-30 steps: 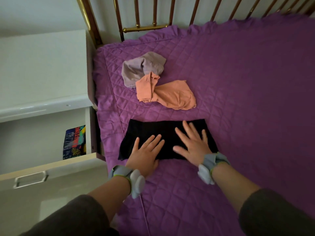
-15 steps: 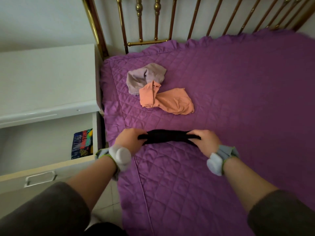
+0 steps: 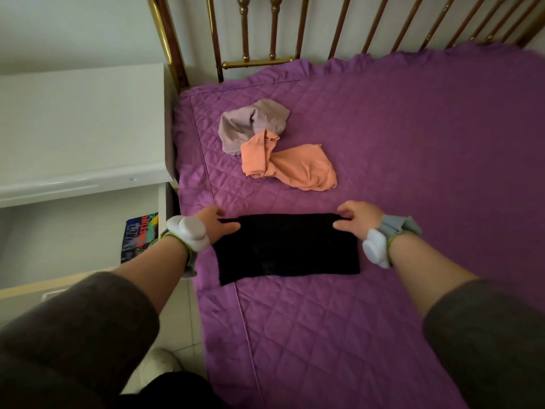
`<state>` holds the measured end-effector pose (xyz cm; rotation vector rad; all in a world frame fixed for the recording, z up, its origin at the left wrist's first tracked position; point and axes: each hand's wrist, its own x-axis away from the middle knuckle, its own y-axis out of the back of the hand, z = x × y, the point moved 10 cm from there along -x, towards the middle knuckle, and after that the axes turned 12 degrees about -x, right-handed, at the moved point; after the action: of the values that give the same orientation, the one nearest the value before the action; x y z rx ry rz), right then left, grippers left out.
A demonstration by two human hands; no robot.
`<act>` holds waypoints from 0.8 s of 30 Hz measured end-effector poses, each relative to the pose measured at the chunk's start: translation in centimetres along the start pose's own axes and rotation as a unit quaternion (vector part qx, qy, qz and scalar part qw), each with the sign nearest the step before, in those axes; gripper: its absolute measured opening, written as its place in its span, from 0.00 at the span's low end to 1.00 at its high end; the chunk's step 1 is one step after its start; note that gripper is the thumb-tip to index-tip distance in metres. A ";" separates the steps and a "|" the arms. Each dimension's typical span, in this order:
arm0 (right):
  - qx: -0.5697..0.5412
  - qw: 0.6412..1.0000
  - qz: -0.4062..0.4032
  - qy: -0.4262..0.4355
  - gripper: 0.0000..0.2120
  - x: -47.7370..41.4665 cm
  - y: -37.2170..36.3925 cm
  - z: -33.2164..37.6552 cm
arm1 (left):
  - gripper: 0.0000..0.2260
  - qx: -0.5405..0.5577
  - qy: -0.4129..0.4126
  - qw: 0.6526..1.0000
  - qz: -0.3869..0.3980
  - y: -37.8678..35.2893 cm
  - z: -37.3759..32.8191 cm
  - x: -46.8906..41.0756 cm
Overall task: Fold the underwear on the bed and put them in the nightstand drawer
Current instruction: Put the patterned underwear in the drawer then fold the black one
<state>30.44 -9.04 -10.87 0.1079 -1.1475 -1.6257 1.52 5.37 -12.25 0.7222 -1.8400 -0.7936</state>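
Note:
A black pair of underwear (image 3: 287, 247) hangs as a flat rectangle just above the purple quilted bed (image 3: 413, 172). My left hand (image 3: 216, 224) pinches its upper left corner and my right hand (image 3: 355, 219) pinches its upper right corner. Farther up the bed lie two crumpled pairs, an orange one (image 3: 295, 165) and a mauve-grey one (image 3: 253, 125), touching each other. The white nightstand (image 3: 79, 128) stands to the left of the bed with its drawer (image 3: 73, 240) pulled open.
A colourful printed item (image 3: 140, 236) sits against the drawer's right wall. A brass headboard (image 3: 274, 31) with vertical bars runs along the far edge of the bed. Pale floor tiles and a white shoe (image 3: 159, 364) show between the bed and the nightstand.
One second ago both hands lay flat on the black underwear spread on the bed. They then gripped its ends and lifted it; it now hangs lower and wider between them.

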 end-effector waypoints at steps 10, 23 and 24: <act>0.069 0.971 -0.173 0.152 0.15 3.5 -3.7 4.3 | 0.14 0.178 0.152 0.970 -0.065 -5.0 4.8 2.3; 0.153 0.966 0.062 0.198 0.30 3.0 -16.8 8.1 | 0.11 0.271 0.014 0.948 -0.167 -3.7 0.7 3.4; 0.156 0.966 0.061 0.195 0.31 2.9 -16.9 8.0 | 0.14 0.274 -0.001 0.947 -0.165 -3.7 0.1 3.5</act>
<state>12.71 -7.39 -17.32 0.5272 -1.0689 -1.2346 0.66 0.48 -13.32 1.4123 -1.9861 -0.4777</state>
